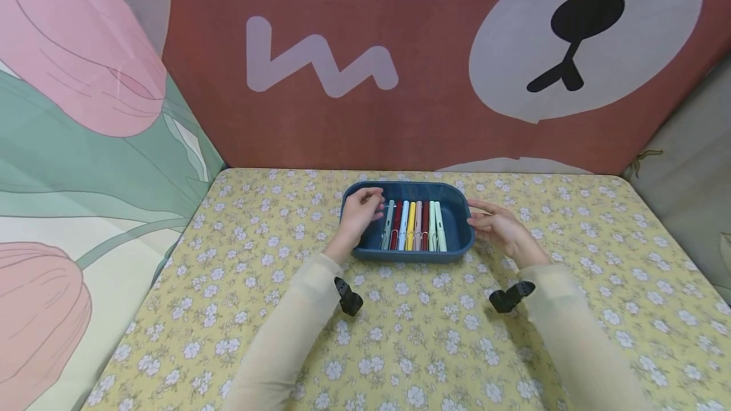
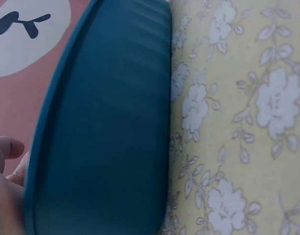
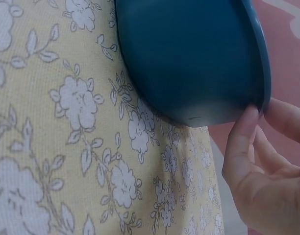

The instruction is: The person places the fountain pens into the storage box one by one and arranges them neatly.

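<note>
A dark blue rectangular tray [image 1: 411,257] sits on the cloth, with several pens [image 1: 412,224] lying side by side inside it. From left to right they run grey-green, dark red, light blue, yellow, pinkish, dark red and pale greens. Over the tray's left end is my left hand [image 1: 358,211], fingers loosely bent beside the leftmost pen, with nothing seen in them. In the left wrist view the tray wall [image 2: 106,117] hides most of that hand. My right hand [image 1: 502,228] pinches the rim at the right end, thumb outside, as the right wrist view shows.
A yellow flowered cloth [image 1: 400,335] covers the table. Behind stands a reddish-brown panel [image 1: 434,125] with a bear's muzzle, and a tulip-printed panel [image 1: 114,163] borders the left side. Black wrist cameras [image 1: 349,297] hang at both sleeves.
</note>
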A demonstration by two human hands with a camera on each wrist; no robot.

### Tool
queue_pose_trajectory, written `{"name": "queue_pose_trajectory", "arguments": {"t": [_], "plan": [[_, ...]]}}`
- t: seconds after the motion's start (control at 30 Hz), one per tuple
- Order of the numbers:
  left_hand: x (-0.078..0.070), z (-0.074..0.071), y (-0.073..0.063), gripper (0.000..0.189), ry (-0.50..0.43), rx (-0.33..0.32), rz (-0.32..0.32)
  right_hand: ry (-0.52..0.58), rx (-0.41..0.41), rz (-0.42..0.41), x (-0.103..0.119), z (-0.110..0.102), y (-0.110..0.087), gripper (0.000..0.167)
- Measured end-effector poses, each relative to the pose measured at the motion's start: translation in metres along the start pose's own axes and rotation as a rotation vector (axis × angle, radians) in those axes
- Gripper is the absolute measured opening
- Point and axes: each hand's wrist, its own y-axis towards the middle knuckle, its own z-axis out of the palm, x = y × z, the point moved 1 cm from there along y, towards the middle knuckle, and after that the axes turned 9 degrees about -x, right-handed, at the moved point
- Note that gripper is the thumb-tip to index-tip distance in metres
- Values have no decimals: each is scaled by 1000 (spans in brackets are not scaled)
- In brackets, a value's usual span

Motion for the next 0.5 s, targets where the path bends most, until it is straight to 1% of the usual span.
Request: {"name": "queue_pose_trajectory", "arguments": {"t": [0.1,0.27,0.4,0.5], "plan": [[-4,-3,-2,35,-9,-1,8,-7,-4,-5,0,0,0,65],[-8,-10,-5,34,0,-24,17,-50,-28,-25,0,2,-2,64],[-11,-21,-8,35,21,-62,19,-78,-46,-35,-1,3,-3,63],[-13,-30,-9,35,58,-105,35,-84,-55,-40,-2,4,-5,62]]}}
